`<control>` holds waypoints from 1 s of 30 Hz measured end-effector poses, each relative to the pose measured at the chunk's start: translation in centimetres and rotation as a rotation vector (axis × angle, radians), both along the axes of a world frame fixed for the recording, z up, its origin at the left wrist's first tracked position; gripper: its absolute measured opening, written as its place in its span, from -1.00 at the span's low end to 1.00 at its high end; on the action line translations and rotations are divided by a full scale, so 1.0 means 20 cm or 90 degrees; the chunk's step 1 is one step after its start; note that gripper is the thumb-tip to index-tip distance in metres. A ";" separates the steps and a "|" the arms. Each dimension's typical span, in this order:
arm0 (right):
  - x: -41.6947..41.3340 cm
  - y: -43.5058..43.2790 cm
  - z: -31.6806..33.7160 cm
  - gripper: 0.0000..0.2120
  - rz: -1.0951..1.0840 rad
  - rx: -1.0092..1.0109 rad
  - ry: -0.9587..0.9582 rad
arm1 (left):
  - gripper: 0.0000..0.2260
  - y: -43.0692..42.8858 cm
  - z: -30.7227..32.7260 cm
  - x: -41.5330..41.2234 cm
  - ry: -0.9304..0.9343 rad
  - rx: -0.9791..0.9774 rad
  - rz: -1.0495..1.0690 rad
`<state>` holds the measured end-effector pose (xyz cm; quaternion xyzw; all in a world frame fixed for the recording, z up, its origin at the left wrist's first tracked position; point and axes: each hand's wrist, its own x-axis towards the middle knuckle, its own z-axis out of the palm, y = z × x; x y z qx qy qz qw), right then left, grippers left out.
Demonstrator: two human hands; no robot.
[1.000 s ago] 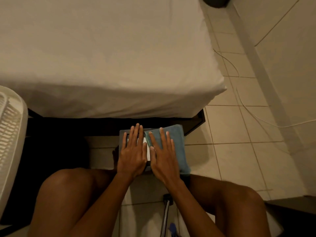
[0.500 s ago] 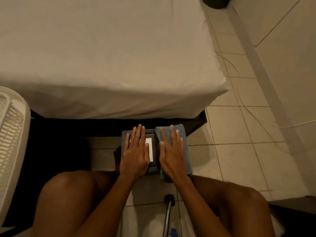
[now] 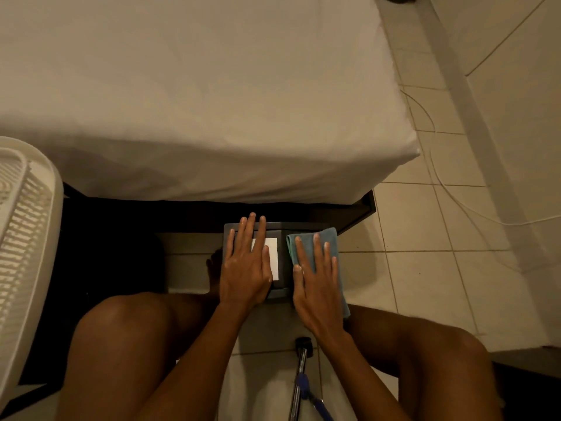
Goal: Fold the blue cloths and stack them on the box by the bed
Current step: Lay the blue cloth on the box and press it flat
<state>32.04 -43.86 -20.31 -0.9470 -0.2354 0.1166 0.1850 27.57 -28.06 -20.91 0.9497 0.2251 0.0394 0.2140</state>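
Observation:
A dark grey box (image 3: pixel 282 232) with a white label (image 3: pixel 273 253) stands on the floor just in front of the bed (image 3: pixel 194 95). A folded blue cloth (image 3: pixel 329 238) lies over the box's right side and hangs past its right edge. My right hand (image 3: pixel 315 278) lies flat on the cloth with straight fingers, pressing it down. My left hand (image 3: pixel 247 265) rests flat on the left part of the box top, partly covering the label.
A white slatted laundry basket (image 3: pixel 27 253) stands at the left. My bare knees frame the box on both sides. A metal pole with a blue fitting (image 3: pixel 299 378) lies on the tiles between my legs. A white cable (image 3: pixel 440 177) runs across the floor on the right.
My right hand has slid the blue cloth rightward across the box, uncovering more of the white label. My left hand stayed flat on the box.

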 end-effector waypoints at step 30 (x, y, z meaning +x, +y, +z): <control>0.16 0.10 0.03 -0.43 0.026 0.019 0.016 | -0.46 0.00 -0.01 -0.01 0.027 0.041 0.042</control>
